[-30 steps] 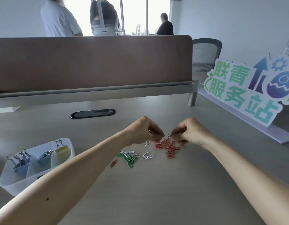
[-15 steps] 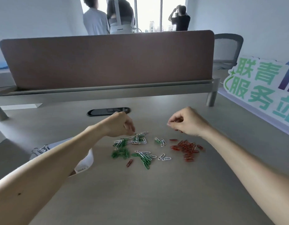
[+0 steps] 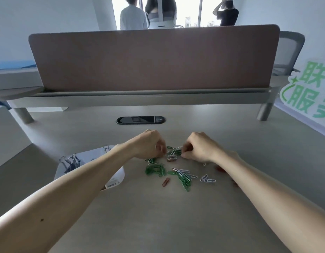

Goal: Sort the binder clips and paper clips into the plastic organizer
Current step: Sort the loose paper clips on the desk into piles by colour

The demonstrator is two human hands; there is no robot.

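Note:
Loose paper clips lie on the desk: a green pile point(image 3: 155, 169), several white ones point(image 3: 207, 178), a white and green cluster point(image 3: 173, 154) and a single red one point(image 3: 165, 182). My left hand point(image 3: 150, 145) and my right hand point(image 3: 200, 148) hover over that cluster. Both have curled fingers whose tips pinch at clips. More red clips point(image 3: 220, 168) peek out from under my right forearm. The white plastic organizer point(image 3: 88, 157) sits at the left, half hidden by my left forearm. Binder clips point(image 3: 70, 161) stand in its compartments.
A dark oval cable port point(image 3: 140, 119) is set in the desk behind my hands. A brown divider panel point(image 3: 154, 59) closes the far edge. A green-lettered sign point(image 3: 307, 92) stands at the right. Three people stand by the window beyond.
Both hands left the red clips, lifted, and came down together on the white and green cluster farther left. The view shifted left, so the red clips now lie under my right forearm.

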